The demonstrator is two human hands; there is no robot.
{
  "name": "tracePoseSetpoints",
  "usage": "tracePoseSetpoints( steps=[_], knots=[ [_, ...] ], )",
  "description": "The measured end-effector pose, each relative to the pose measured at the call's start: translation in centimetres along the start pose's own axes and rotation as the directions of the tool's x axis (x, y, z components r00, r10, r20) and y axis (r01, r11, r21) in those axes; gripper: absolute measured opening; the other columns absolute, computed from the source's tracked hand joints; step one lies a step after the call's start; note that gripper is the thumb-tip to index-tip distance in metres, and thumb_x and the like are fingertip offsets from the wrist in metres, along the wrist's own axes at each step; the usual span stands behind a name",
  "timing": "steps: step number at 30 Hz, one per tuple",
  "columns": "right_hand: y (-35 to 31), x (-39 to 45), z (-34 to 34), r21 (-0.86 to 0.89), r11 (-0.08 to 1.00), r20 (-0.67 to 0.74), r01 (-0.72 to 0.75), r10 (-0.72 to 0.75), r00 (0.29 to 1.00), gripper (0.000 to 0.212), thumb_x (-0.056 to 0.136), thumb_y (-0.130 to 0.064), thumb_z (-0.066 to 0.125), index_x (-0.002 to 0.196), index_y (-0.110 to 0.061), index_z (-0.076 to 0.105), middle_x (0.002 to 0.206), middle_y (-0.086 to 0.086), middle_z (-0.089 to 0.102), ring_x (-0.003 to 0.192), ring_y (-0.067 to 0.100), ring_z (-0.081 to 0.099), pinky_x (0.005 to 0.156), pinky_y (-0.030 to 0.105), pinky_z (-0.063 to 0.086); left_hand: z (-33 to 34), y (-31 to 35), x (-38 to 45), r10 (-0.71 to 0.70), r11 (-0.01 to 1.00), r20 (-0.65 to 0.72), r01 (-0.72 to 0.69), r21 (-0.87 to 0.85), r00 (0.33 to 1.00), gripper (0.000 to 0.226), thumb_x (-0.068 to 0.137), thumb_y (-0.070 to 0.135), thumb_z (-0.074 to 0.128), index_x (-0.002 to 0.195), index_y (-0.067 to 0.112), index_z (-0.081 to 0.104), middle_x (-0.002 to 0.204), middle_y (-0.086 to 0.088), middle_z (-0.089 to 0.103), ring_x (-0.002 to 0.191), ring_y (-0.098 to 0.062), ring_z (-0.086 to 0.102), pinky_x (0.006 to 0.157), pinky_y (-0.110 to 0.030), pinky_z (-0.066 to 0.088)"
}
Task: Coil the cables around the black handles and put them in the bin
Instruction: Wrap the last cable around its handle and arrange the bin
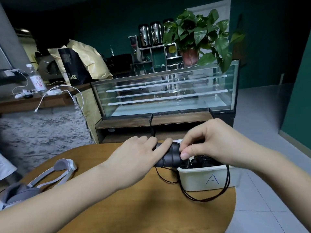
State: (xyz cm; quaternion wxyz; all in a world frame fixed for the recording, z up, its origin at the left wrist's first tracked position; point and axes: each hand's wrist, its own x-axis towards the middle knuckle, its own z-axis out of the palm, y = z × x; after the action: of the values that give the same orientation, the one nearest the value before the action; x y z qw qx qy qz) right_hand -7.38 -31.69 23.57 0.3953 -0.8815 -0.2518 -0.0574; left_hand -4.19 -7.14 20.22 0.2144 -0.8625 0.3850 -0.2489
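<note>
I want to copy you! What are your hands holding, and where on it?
Left hand grips the black handle at its far end; right hand pinches its near end.

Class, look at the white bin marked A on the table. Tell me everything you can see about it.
The white bin is a low rectangular tub, plastic by its look, with a rolled rim and a blue handwritten "A" on its near wall. It sits upright at the right edge of the round wooden table. Black coiled cables fill it. A thin black cable loops round its near side and up its right end. The right hand hovers over it; contact cannot be told.
</note>
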Motion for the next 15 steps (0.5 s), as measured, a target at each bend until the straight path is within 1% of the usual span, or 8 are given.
tracePoseSetpoints(
  steps=[2, 4, 6, 8, 10, 12, 13, 15],
  knots=[
    [0.3, 0.5, -0.6, 0.125, 0.992, 0.028, 0.024, -0.027, 0.999, 0.017, 0.062, -0.032, 0.089, 0.075, -0.026, 0.079, 0.074, -0.004, 0.075, 0.075, 0.017, 0.069, 0.079, 0.041, 0.054, -0.3, 0.2, -0.2, 0.045, 0.998, -0.04, -0.047, -0.043, 0.998, 0.087, 0.07, 0.005, 0.073, 0.148, 0.013, 0.035, 0.095, -0.005, 0.061, 0.072, -0.028, 0.058, 0.061, -0.041, 0.053],
    [0.8, 0.9, -0.6, 0.241, 0.967, 0.033, 0.076, -0.087, 0.996, 0.018, 0.059, -0.029, 0.088, 0.074, -0.023, 0.08, 0.076, 0.001, 0.075, 0.075, 0.015, 0.068, 0.077, 0.036, 0.054, -0.5, 0.0, -0.4, 0.073, 0.991, -0.071, -0.08, -0.108, 0.995, 0.088, 0.075, 0.005, 0.067, 0.153, 0.014, 0.027, 0.103, -0.005, 0.062, 0.08, -0.028, 0.06, 0.067, -0.043, 0.054],
    [1.2, 1.0, -0.2, 0.349, 0.927, 0.022, 0.136, -0.153, 0.988, 0.016, 0.058, -0.024, 0.087, 0.073, -0.019, 0.081, 0.078, 0.004, 0.075, 0.078, 0.014, 0.069, 0.077, 0.027, 0.052, -0.7, -0.2, -0.5, 0.092, 0.97, -0.094, -0.11, -0.216, 0.991, 0.096, 0.079, 0.004, 0.061, 0.16, 0.019, 0.012, 0.106, -0.004, 0.062, 0.083, -0.028, 0.059, 0.07, -0.043, 0.053],
    [1.5, 1.0, 0.1, 0.441, 0.879, -0.002, 0.179, -0.199, 0.98, 0.015, 0.058, -0.017, 0.086, 0.072, -0.015, 0.08, 0.077, 0.004, 0.074, 0.076, 0.015, 0.067, 0.076, 0.024, 0.051, -1.1, -0.1, -0.6, 0.117, 0.943, -0.131, -0.152, -0.296, 0.984, 0.102, 0.081, 0.002, 0.054, 0.162, 0.028, -0.002, 0.107, -0.006, 0.062, 0.082, -0.029, 0.058, 0.07, -0.044, 0.053],
    [1.9, 1.2, 0.3, 0.487, 0.851, -0.034, 0.197, -0.207, 0.978, 0.013, 0.059, -0.011, 0.085, 0.07, -0.013, 0.08, 0.075, -0.002, 0.069, 0.072, 0.011, 0.061, 0.068, 0.019, 0.047, -1.4, 0.1, -0.9, 0.162, 0.938, -0.183, -0.209, -0.276, 0.97, 0.096, 0.085, 0.003, 0.045, 0.161, 0.038, -0.002, 0.104, -0.008, 0.062, 0.078, -0.029, 0.056, 0.067, -0.043, 0.052],
    [2.6, 1.4, 0.6, 0.521, 0.835, -0.053, 0.178, -0.176, 0.983, 0.014, 0.059, -0.009, 0.089, 0.07, -0.013, 0.08, 0.074, -0.005, 0.066, 0.068, 0.009, 0.057, 0.062, 0.017, 0.044, -1.7, 0.2, -1.1, 0.186, 0.936, -0.215, -0.239, -0.258, 0.959, 0.091, 0.088, 0.004, 0.042, 0.16, 0.044, 0.001, 0.101, -0.009, 0.061, 0.075, -0.027, 0.053, 0.064, -0.042, 0.051],
    [3.0, 1.4, 0.9, 0.554, 0.816, -0.055, 0.164, -0.16, 0.986, 0.016, 0.059, -0.011, 0.091, 0.07, -0.012, 0.08, 0.075, -0.004, 0.066, 0.066, 0.009, 0.057, 0.061, 0.017, 0.045, -1.7, 0.3, -1.1, 0.181, 0.932, -0.23, -0.241, -0.269, 0.956, 0.09, 0.088, 0.005, 0.042, 0.159, 0.044, 0.005, 0.1, -0.01, 0.061, 0.075, -0.027, 0.052, 0.064, -0.042, 0.051],
    [3.5, 1.4, 1.6, 0.682, 0.721, -0.069, 0.127, -0.109, 0.992, 0.02, 0.058, -0.021, 0.091, 0.073, -0.012, 0.081, 0.075, 0.002, 0.07, 0.063, 0.012, 0.061, 0.058, 0.019, 0.047, -1.7, 0.5, -1.1, 0.151, 0.921, -0.254, -0.229, -0.316, 0.955, 0.088, 0.087, 0.005, 0.047, 0.158, 0.043, 0.01, 0.105, -0.011, 0.063, 0.078, -0.029, 0.056, 0.066, -0.043, 0.051]
  ],
)
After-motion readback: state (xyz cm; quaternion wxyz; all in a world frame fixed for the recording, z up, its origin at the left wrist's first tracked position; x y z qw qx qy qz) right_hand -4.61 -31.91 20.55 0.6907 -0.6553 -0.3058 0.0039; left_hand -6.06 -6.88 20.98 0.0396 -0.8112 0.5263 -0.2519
